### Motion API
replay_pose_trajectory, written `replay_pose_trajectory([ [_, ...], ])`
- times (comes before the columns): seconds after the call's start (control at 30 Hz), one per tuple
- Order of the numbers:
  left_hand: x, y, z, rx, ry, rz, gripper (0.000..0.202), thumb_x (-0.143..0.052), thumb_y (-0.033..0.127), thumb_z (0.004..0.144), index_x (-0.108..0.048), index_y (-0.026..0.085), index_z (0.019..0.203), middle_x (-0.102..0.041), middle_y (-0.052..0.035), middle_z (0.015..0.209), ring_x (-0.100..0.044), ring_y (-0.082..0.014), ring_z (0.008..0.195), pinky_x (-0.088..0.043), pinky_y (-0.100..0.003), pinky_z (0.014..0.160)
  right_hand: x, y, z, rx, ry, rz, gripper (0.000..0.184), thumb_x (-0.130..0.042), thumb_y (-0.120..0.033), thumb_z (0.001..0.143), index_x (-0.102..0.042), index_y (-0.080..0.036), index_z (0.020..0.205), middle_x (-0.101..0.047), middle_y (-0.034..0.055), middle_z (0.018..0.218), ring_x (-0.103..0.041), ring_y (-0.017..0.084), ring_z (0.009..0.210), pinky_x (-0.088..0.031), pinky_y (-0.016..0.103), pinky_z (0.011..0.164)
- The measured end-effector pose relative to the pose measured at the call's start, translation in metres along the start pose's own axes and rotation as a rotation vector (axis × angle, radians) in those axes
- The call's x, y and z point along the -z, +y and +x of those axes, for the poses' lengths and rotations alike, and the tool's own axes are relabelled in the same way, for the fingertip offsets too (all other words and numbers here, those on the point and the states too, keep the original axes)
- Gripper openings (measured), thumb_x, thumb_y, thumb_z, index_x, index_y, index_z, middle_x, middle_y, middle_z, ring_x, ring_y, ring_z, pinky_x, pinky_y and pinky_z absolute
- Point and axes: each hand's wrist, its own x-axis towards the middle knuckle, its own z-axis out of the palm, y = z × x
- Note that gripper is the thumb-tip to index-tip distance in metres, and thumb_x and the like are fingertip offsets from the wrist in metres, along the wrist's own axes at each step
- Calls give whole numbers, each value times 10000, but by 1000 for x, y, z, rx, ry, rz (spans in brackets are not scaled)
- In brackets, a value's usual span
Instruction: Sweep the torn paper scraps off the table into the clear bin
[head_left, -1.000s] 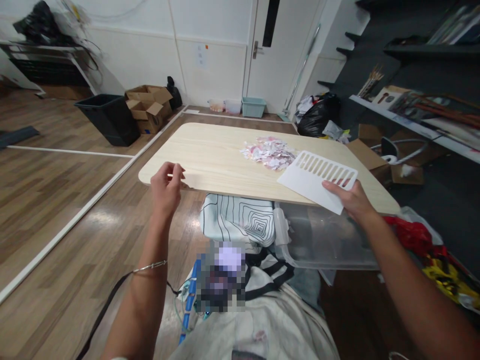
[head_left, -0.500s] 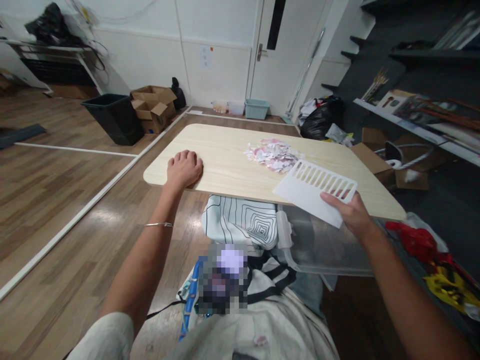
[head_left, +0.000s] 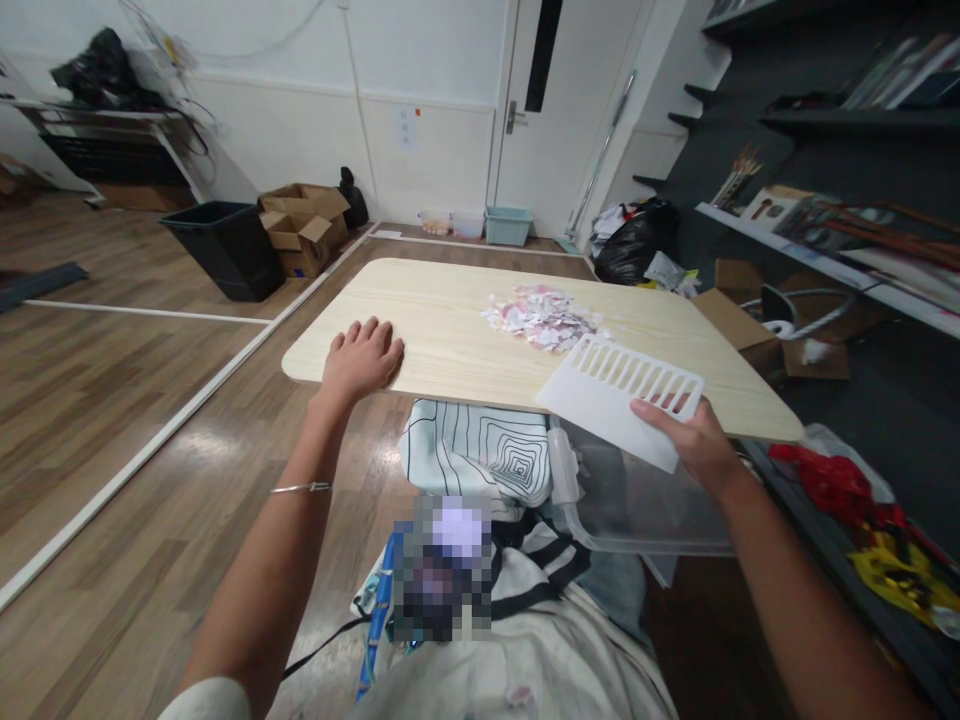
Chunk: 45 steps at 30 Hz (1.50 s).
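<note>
Your left hand (head_left: 362, 357) lies palm down at the near left of the table (head_left: 442, 330), fingers loosely spread and holding nothing; its wrist crosses the near edge. Your right hand (head_left: 701, 445) grips the white scraper (head_left: 611, 405) by its right end, thumb on top, with fingers partly visible through the slots. That hand sits out over the near edge at the right, and the scraper's near corner overhangs it too. Between your two hands you have a broad stretch of pale wood, and more runs past the left hand to the rounded far left corner. On the right, the tabletop continues beyond the scraper to its rounded near right corner.

The scraper is a flat, plain panel with a row of long slots along its far side; you hold it at a slant. The paper scraps (head_left: 546, 318) form a low, loose heap of small white and pinkish bits, with a few strays around it.

The heap lies far and left of your right hand, and far and right of your left hand. The scraper's far corner comes up to the heap's near side; you cannot tell whether they touch. Below the near edge are a clear plastic bin (head_left: 645, 500) and, to its left, a line-patterned cloth (head_left: 480, 450).
</note>
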Motion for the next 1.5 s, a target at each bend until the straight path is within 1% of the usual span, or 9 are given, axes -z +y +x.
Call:
replay_pose_trajectory([
  [0.23,-23,-9,-101,-43,326,-376,499,-479,527,1216,-783,255,1503,-756,-184,1742,-589,-410,1739,-397,-654,1472,0,-6,-11,-68,-61,28,452,-1142,-547,643,-866,-283,884,-916,51,902,-914,370,963,-761,469,931],
  [0.33,-45,-15,-157,16,404,-651,403,-611,565,1183,-789,259,1375,-774,-190,1642,-708,-373,1579,-634,-527,1227,3,2,-11,-132,37,147,481,-1139,-560,632,-868,-304,935,-911,25,902,-891,331,859,-758,443,821],
  [0.4,-58,-19,-188,40,299,-755,341,-643,566,1174,-795,261,1161,-839,-155,1368,-804,-332,1299,-674,-448,1034,5,7,-9,-160,113,207,492,-1142,-543,629,-873,-326,980,-921,12,945,-888,323,849,-759,441,785],
  [0.5,-72,-21,-215,-101,-249,-823,349,-697,577,1147,-830,262,1076,-866,-110,1248,-811,-302,1150,-649,-417,982,9,9,-5,-160,159,236,504,-1152,-489,614,-870,-337,1004,-935,8,999,-899,327,896,-771,443,795],
  [0.6,-77,-15,-224,-148,-581,-825,383,-828,588,1038,-843,255,1225,-865,-98,1315,-800,-324,1197,-638,-445,1047,16,8,2,-143,173,246,511,-1162,-437,586,-869,-318,988,-937,12,993,-893,305,881,-764,407,786],
  [0.83,-88,5,-231,-91,-656,-777,638,-976,516,818,-736,231,1337,-844,-117,1343,-788,-349,1218,-627,-476,1096,39,6,28,-117,370,333,561,-1134,-295,454,-873,-241,948,-923,18,951,-848,220,809,-706,278,743],
  [1.07,-79,20,-225,-83,-507,-721,436,-525,649,1181,-746,289,1076,-876,-98,1107,-842,-337,1073,-629,-471,987,50,17,53,-104,455,327,588,-1082,-265,422,-819,-270,947,-905,25,944,-855,273,858,-738,351,820],
  [1.3,-65,21,-219,-80,-477,-681,484,-551,664,1166,-779,298,946,-878,-56,943,-850,-316,914,-611,-403,840,51,25,73,-64,442,258,594,-1093,-369,455,-700,-308,895,-881,52,903,-891,413,1043,-762,513,978],
  [1.5,-39,-3,-207,-64,-88,-692,605,-618,657,1117,-682,261,665,-649,-6,572,-641,-194,541,-454,-311,594,40,33,90,-62,476,303,540,-1040,-365,522,-647,-310,889,-851,40,878,-897,413,1145,-785,526,1006],
])
